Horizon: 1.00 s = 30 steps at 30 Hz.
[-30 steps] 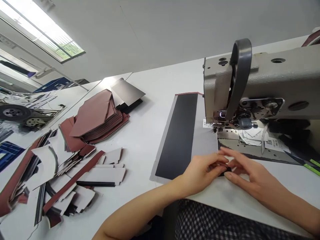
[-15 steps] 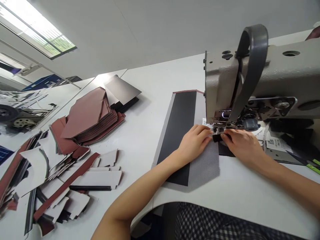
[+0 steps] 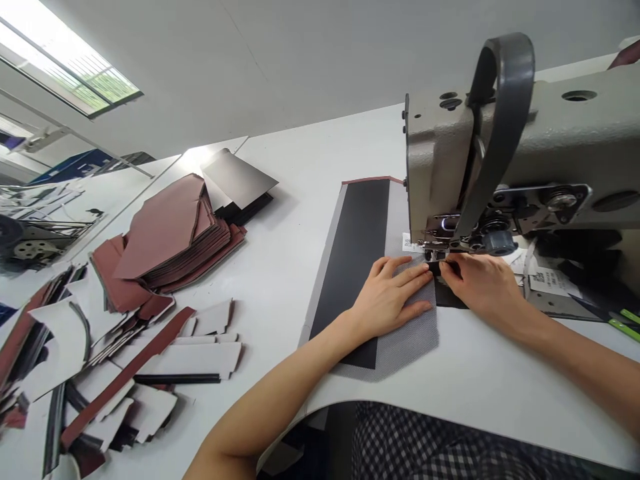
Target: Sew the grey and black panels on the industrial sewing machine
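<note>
A long grey and black fabric panel (image 3: 357, 253) lies on the white table, its near end under the sewing machine (image 3: 515, 153). My left hand (image 3: 390, 297) lies flat on the grey mesh part of the panel, fingers spread toward the presser foot (image 3: 434, 253). My right hand (image 3: 475, 283) is closed in a pinch on a small black piece (image 3: 436, 268) right at the presser foot. Both hands nearly touch at the fingertips.
A stack of maroon cut pieces (image 3: 173, 237) sits at the left, with dark grey sheets (image 3: 237, 179) behind it. Loose white, maroon and black scraps (image 3: 135, 360) spread over the near left. White labels (image 3: 553, 283) and a green-handled tool (image 3: 627, 323) lie right of the machine.
Both hands moved from the table's near edge up to the presser foot, carrying the small black piece. My left hand has since opened flat on the mesh. The panel slid nearer.
</note>
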Tool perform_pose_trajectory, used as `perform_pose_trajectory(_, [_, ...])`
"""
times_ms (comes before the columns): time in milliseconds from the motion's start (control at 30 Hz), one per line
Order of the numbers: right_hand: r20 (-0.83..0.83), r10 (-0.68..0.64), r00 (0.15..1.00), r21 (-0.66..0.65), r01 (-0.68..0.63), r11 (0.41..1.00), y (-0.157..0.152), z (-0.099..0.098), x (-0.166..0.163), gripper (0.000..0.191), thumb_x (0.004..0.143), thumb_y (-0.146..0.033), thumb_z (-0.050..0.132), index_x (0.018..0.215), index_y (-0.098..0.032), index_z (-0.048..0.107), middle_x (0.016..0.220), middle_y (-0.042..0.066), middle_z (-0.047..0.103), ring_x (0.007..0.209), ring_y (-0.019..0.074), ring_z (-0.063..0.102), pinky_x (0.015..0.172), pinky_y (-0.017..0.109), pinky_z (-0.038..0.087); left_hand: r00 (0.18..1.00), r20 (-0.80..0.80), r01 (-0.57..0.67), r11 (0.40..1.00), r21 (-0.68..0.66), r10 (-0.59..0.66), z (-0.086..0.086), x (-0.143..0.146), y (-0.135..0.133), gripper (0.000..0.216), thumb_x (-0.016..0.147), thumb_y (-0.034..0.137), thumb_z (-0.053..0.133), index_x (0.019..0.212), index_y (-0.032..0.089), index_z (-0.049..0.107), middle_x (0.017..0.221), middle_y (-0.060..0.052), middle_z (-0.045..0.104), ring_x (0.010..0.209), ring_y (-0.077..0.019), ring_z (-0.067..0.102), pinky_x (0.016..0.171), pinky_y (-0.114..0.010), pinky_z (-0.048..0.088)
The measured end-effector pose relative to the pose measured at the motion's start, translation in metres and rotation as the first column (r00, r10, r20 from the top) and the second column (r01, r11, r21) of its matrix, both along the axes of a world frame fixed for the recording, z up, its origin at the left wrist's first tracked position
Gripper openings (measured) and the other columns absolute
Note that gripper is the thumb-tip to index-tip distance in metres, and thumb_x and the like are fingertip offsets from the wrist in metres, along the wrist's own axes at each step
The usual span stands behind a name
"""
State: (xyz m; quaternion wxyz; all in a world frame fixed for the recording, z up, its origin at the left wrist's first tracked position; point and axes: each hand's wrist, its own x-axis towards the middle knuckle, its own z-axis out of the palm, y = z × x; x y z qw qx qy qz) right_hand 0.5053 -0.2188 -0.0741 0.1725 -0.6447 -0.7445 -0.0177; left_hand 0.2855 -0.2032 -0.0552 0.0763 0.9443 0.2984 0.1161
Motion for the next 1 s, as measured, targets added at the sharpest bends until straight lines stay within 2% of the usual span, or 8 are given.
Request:
perform_pose_trajectory(100, [-0.017,0.057,0.998,0.059,-0.056,0.997,-0.005,-0.004,0.004,0.022,0.093,-0.027,0.05,0.098,-0.019,0.069,0.091,0.008,0.073,0.081,0.0253,0.065,0.082,0.041,0.043,1.0,-0.004,0.008,1.0,-0.016,-0.008,-0.001,-0.001,0.0,0.054,0.103,0.054,0.04,0.141,0.02,0.055,0.151,-0.005,0.052,0.145,-0.0287,0.036,0.121,-0.05,0.023])
perform_pose_trajectory(200, [-0.059,0.279,0.958,0.142,-0.269,0.953,-0.011,-0.005,0.011,0.028,0.097,-0.018,0.046,0.111,-0.02,0.069,0.117,0.007,0.071,0.104,0.0244,0.064,0.095,0.043,0.044,1.0,-0.011,0.012,0.999,-0.046,-0.012,-0.002,-0.001,0.0,0.053,0.103,0.053,0.039,0.142,0.02,0.053,0.152,-0.006,0.051,0.146,-0.0273,0.036,0.123,-0.051,0.023])
perform_pose_trajectory(267, [-0.063,0.381,0.922,0.167,-0.367,0.915,-0.013,-0.004,0.015,0.031,0.098,-0.013,0.045,0.113,-0.02,0.07,0.123,0.006,0.069,0.11,0.0232,0.063,0.097,0.042,0.044,1.0,-0.009,0.015,0.998,-0.066,-0.016,-0.003,-0.001,0.001,0.054,0.103,0.053,0.04,0.142,0.018,0.052,0.152,-0.008,0.051,0.146,-0.027,0.038,0.122,-0.051,0.027])
perform_pose_trajectory(433, [-0.052,0.407,0.912,0.119,-0.399,0.909,-0.01,0.0,0.019,0.032,0.098,-0.01,0.047,0.115,-0.019,0.072,0.122,0.005,0.07,0.108,0.0223,0.064,0.091,0.038,0.047,1.0,0.006,0.019,0.998,-0.066,-0.018,-0.003,0.0,0.001,0.054,0.102,0.052,0.043,0.14,0.015,0.054,0.151,-0.008,0.052,0.145,-0.0271,0.04,0.121,-0.05,0.033])
perform_pose_trajectory(567, [-0.051,0.403,0.914,0.13,-0.394,0.91,-0.01,0.0,0.019,0.033,0.097,-0.01,0.048,0.115,-0.021,0.073,0.123,0.004,0.07,0.107,0.0219,0.065,0.09,0.037,0.049,1.0,0.007,0.018,0.998,-0.061,-0.018,-0.002,-0.001,0.002,0.053,0.102,0.052,0.044,0.139,0.015,0.054,0.149,-0.008,0.054,0.144,-0.0272,0.042,0.121,-0.05,0.035])
perform_pose_trajectory(733, [-0.041,0.349,0.936,0.185,-0.336,0.923,-0.005,-0.007,0.019,0.032,0.097,-0.009,0.047,0.111,-0.021,0.074,0.117,0.006,0.073,0.097,0.0199,0.069,0.087,0.035,0.048,1.0,0.02,0.012,0.998,-0.054,-0.011,-0.005,0.003,0.013,0.051,0.101,0.05,0.046,0.137,0.016,0.055,0.146,-0.008,0.057,0.142,-0.0273,0.044,0.121,-0.048,0.035])
perform_pose_trajectory(900, [-0.03,0.298,0.954,0.265,-0.279,0.923,0.005,-0.012,0.018,0.024,0.094,-0.009,0.05,0.099,-0.018,0.072,0.094,0.005,0.076,0.069,0.0176,0.068,0.071,0.033,0.048,0.999,0.035,-0.013,0.998,-0.056,0.015,-0.006,0.009,0.035,0.041,0.1,0.046,0.05,0.127,0.016,0.062,0.141,-0.009,0.061,0.137,-0.0267,0.05,0.118,-0.044,0.039])
perform_pose_trajectory(1000, [-0.022,0.36,0.933,0.31,-0.336,0.889,-0.004,0.0,0.021,0.023,0.095,-0.01,0.05,0.106,-0.017,0.069,0.099,0.006,0.076,0.08,0.02,0.07,0.077,0.034,0.052,0.999,0.038,-0.013,0.998,-0.058,0.015,-0.003,0.012,0.044,0.039,0.1,0.044,0.052,0.123,0.015,0.064,0.137,-0.009,0.063,0.132,-0.0255,0.054,0.114,-0.042,0.042])
